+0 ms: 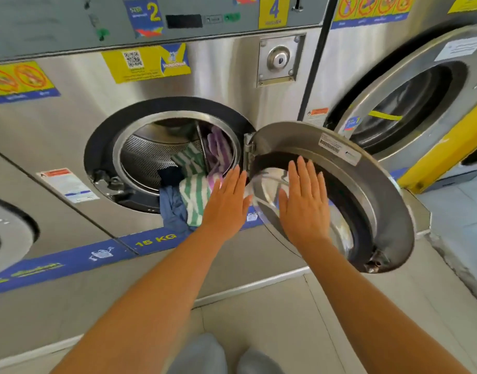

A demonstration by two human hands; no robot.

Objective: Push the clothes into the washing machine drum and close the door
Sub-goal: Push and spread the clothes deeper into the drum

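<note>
A steel front-loading washing machine stands in front of me with its round drum (151,160) open. Clothes (194,184) fill the lower right of the drum: green-and-white striped cloth, purple striped cloth, a dark piece. A blue garment (172,209) and part of the green striped cloth hang out over the door rim. The round door (366,190) is swung open to the right on its hinge. My left hand (226,201) is flat with fingers together, just right of the hanging clothes. My right hand (304,201) is flat in front of the door's inner glass. Neither holds anything.
A second machine with its own open door (410,98) stands to the right, next to a yellow frame (442,147). Another machine's door (8,233) shows at the left edge. Below is a tiled floor (272,319) with my feet near the bottom.
</note>
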